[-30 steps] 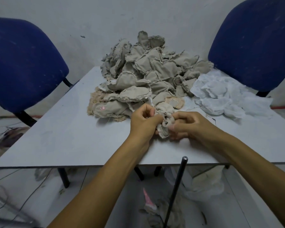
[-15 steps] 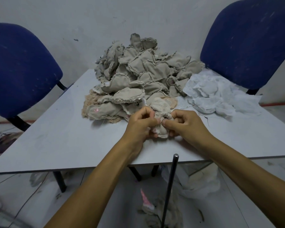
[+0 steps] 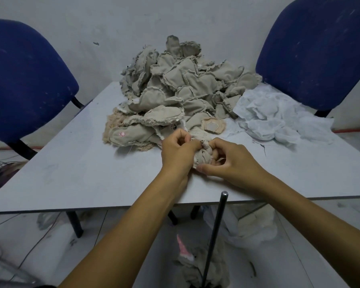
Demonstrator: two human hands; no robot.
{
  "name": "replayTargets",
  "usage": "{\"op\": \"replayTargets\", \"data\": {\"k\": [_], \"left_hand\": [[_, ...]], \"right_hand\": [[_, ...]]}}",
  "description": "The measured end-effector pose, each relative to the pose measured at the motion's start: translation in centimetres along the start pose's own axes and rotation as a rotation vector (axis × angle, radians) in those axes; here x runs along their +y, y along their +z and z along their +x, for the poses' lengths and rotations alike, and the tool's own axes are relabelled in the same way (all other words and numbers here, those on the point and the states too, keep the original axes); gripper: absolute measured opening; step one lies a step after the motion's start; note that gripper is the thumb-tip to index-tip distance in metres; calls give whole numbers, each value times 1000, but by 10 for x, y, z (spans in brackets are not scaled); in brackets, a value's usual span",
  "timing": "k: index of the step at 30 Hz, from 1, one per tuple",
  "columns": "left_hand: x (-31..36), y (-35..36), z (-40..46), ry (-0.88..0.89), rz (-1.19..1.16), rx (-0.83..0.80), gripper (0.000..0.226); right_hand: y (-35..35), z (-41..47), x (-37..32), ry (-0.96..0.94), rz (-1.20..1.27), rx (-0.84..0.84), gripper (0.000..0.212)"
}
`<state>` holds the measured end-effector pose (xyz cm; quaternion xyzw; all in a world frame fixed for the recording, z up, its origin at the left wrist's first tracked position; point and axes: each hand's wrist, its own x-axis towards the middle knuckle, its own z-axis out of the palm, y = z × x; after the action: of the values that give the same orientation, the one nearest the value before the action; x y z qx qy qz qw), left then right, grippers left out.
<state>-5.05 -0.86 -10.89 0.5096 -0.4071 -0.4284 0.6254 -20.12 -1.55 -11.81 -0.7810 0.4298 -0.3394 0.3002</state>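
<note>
Grey table (image 3: pixel 71 173): both hands' (image 3: pixel 180 150) (image 3: pixel 233 161) grip bunches a frayed beige cloth piece (image 3: pixel 203 155).

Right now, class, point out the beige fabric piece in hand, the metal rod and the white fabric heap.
beige fabric piece (image 3: pixel 202 157), head view, bunched middle.
metal rod (image 3: pixel 215 235), head view, mid shaft.
white fabric heap (image 3: pixel 274 119), head view, crumpled centre.

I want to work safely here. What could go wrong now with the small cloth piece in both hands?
The beige cloth piece, pinched by the left hand and the right hand, may tear if it is pulled hard. The metal rod stands upright just below the forearms, so an arm could strike it.
</note>
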Motion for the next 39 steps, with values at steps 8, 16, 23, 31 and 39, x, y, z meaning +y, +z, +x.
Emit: {"op": "replayTargets", "data": {"k": [8,16,23,31,39], "left_hand": [[6,-15,-9,-87,-135,-314,32],[9,-14,-14,-79,-55,-401,19],[13,-23,-7,-169,-149,-488,22],[3,-6,0,-52,-21,-128,40],[-3,4,-4,35,68,-22,23]], "right_hand": [[-2,-4,-4,-35,-53,177,29],[-3,-1,1,117,145,235,17],[-3,1,1,133,226,198,18],[-1,-7,-5,48,257,-3,28],[-2,-1,-5,118,330,26,26]]}}
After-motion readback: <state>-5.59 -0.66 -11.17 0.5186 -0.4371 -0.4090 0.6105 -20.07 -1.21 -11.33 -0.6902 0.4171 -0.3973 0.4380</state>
